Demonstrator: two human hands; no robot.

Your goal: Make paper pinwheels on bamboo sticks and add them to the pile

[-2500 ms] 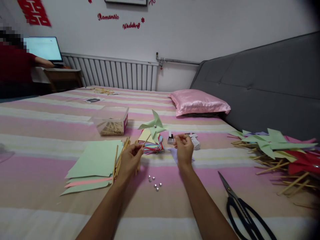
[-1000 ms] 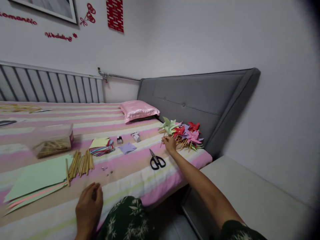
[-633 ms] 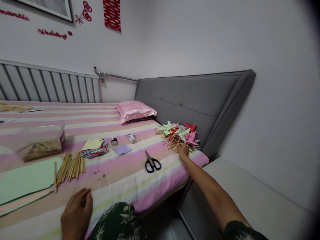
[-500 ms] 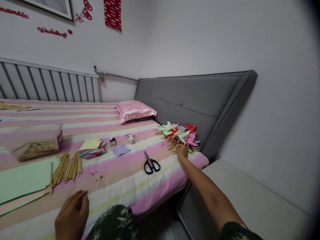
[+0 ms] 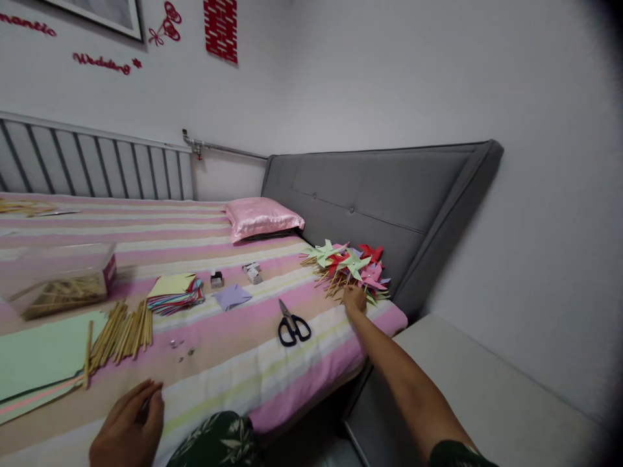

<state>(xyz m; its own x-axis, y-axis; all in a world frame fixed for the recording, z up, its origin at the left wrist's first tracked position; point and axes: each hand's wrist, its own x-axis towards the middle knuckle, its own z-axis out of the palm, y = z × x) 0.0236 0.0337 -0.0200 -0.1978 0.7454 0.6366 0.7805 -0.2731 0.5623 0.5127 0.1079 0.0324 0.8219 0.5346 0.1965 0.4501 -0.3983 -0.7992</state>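
- Right hand (image 5: 355,299): arm outstretched, fingers curled at the near edge of the pinwheels (image 5: 351,264); whether it grips one, I cannot tell.
- Pinwheels: piled on the bed (image 5: 253,363) beside the headboard (image 5: 370,194).
- Left hand (image 5: 127,428): loosely open, resting empty on the bed.
- Scissors (image 5: 291,323): left of the right hand, apart.

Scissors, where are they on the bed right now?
The scissors lie on the striped bed near its front edge, between the purple paper and the right hand.

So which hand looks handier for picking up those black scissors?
Probably the right hand. It rests at the pinwheel pile, close beside the scissors on the same stretch of bed. The left hand lies flat on the bed's near edge, farther off.
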